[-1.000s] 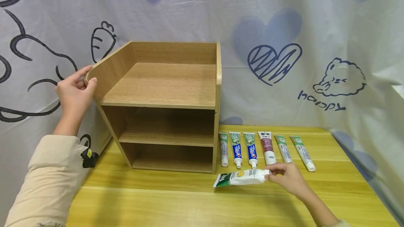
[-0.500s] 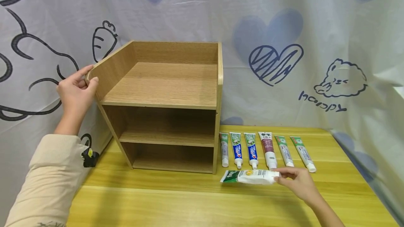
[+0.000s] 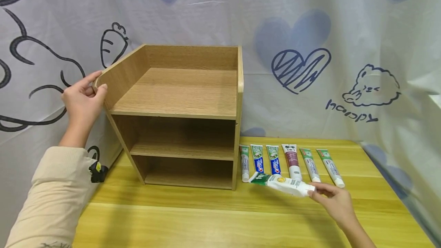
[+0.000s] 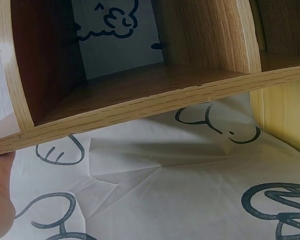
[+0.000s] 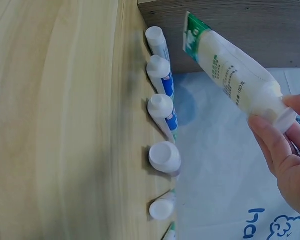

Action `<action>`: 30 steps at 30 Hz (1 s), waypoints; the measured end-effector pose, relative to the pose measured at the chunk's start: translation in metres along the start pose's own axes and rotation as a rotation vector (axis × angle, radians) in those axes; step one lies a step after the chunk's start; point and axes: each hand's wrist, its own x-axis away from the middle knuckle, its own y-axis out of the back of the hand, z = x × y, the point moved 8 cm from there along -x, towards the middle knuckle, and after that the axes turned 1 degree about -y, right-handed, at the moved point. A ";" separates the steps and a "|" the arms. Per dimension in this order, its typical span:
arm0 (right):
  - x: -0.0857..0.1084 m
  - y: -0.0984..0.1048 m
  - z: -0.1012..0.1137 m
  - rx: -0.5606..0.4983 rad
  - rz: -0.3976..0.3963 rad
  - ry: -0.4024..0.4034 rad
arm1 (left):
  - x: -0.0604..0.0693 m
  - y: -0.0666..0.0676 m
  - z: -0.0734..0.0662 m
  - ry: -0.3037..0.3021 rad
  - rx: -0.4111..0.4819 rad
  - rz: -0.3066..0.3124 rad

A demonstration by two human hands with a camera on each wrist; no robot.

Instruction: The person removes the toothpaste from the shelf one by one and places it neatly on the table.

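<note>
My left hand (image 3: 82, 97) grips the front corner of the left side panel of a wooden shelf unit (image 3: 175, 116), thumb inside. By its cap end, my right hand (image 3: 334, 204) pinches a white and green toothpaste tube (image 3: 287, 185). The tube is held above the table, tilted with its green end to the left and higher, and covers the caps of two blue and green toothpaste tubes (image 3: 274, 158) in the head view. In the right wrist view, thumb and fingers (image 5: 272, 137) close around the white tube (image 5: 235, 70) near its cap.
Several toothpaste tubes lie in a row right of the shelf unit, among them a maroon and white tube (image 3: 292, 160) and a green and white tube (image 3: 330, 167). They rest on the yellow wooden table (image 3: 193, 221). A printed curtain (image 3: 220, 18) hangs behind and at both sides.
My right hand has moved right with the white and green tube. The tube's green end has swung up and back, towards the row. My left hand stays on the shelf unit.
</note>
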 end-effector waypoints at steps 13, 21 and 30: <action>-0.038 0.001 -0.138 -0.355 -0.211 -0.062 | 0.000 0.003 0.001 0.002 -0.013 -0.002; -0.049 0.012 -0.158 -0.646 -0.321 -0.110 | 0.000 0.004 0.001 0.004 -0.034 -0.005; -0.049 0.023 -0.172 -0.804 -0.448 -0.169 | 0.000 0.001 0.000 -0.005 -0.019 0.007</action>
